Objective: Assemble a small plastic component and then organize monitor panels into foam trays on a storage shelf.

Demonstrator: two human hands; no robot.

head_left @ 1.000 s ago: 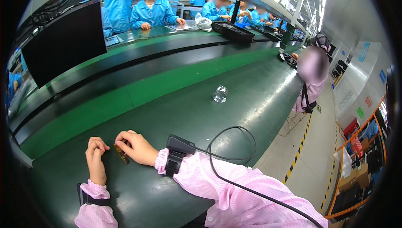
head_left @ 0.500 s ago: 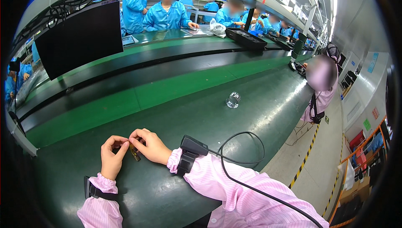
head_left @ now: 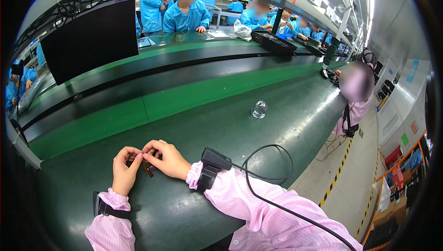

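Above the dark green bench top (head_left: 194, 209), my left hand (head_left: 123, 172) and my right hand (head_left: 167, 161) meet fingertip to fingertip. Both are closed in a pinch at the upper end of a small dark strip with yellowish parts (head_left: 148, 170). Its lower end hangs below the fingers; the upper end is hidden by them, and its exact kind is too small to make out. Black straps circle both wrists, and the right one carries a black box with a cable (head_left: 267, 178). Farther off to the right stands a clear cup (head_left: 259, 109).
A black monitor (head_left: 94, 38) hangs at the far left. Beyond the raised green ledge (head_left: 184, 98) runs a dark belt (head_left: 184, 68), with a black tray (head_left: 273, 42) behind it. People in blue work across from me; a person in pink (head_left: 357, 112) is at the bench's right end.
My hands stay together on the small strip, with only slight finger movement. The whole view has shifted a little. Across the bench, a person in blue has leaned forward.
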